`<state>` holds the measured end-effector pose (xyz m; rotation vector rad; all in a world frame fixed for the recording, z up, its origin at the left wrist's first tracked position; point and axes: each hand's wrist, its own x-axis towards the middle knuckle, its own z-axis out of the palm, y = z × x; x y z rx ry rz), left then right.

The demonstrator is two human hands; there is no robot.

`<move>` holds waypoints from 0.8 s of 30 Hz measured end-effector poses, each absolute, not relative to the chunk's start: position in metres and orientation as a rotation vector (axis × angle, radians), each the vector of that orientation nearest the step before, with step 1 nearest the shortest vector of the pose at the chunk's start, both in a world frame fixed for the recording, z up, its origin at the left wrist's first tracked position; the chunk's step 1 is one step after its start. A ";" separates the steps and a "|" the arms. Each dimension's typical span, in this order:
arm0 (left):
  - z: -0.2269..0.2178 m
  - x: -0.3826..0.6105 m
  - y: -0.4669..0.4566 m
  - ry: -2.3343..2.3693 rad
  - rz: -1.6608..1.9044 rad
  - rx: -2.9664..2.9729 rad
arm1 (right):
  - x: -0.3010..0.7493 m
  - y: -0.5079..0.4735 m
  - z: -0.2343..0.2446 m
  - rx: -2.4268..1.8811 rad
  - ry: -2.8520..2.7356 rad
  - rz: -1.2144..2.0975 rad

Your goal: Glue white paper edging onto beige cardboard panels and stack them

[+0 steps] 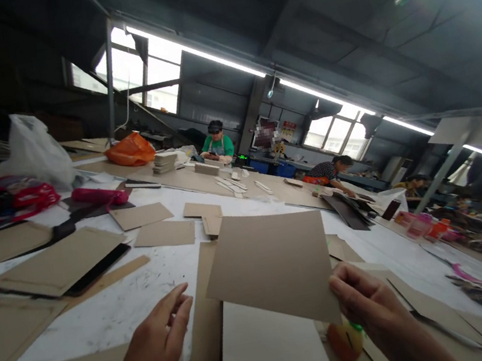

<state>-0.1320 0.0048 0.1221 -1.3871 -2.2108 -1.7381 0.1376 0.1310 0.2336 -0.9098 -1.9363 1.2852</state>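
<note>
My right hand [376, 311] pinches the lower right corner of a brown cardboard sheet [272, 264] and holds it up, tilted over the table. My left hand [157, 346] hovers to the left of the sheet with its fingers stretched out, holding nothing. Under the sheet lie a white board [268, 353] and a long brown cardboard strip [204, 326]. A small orange object with a green tip [346, 341] sits just below my right hand.
The white worktable [118, 303] carries many cardboard pieces [57, 264], a pink roll [99, 195], an orange bag [131, 150] and a white plastic bag [33, 152]. One person in a green top [217, 144] and another bent over [331, 171] work at the far side.
</note>
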 end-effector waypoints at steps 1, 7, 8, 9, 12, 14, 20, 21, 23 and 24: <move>0.120 -0.129 0.005 -2.287 -1.814 -1.406 | 0.142 0.131 0.228 -0.918 -1.901 1.318; 0.120 -0.109 0.011 -2.523 -2.210 -1.541 | 0.159 0.127 0.198 -0.976 -1.799 1.432; 0.120 -0.107 0.012 -2.554 -2.237 -1.536 | 0.160 0.126 0.196 -0.988 -1.797 1.414; 0.120 -0.105 0.013 -2.586 -2.254 -1.525 | 0.161 0.126 0.194 -1.004 -1.800 1.397; 0.120 -0.098 0.013 -2.673 -2.228 -1.508 | 0.166 0.127 0.193 -1.081 -1.865 1.330; 0.120 -0.093 0.013 -2.705 -2.178 -1.496 | 0.171 0.131 0.191 -1.152 -1.957 1.220; 0.115 -0.071 0.015 -2.794 -2.073 -1.460 | 0.192 0.145 0.156 -1.367 -2.150 0.922; 0.112 -0.068 0.016 -2.819 -2.054 -1.478 | 0.195 0.146 0.148 -1.386 -2.157 0.916; 0.105 -0.061 0.016 -2.866 -1.999 -1.515 | 0.201 0.147 0.132 -1.409 -2.163 0.911; 0.102 -0.058 0.016 -2.885 -1.960 -1.525 | 0.203 0.148 0.126 -1.418 -2.164 0.914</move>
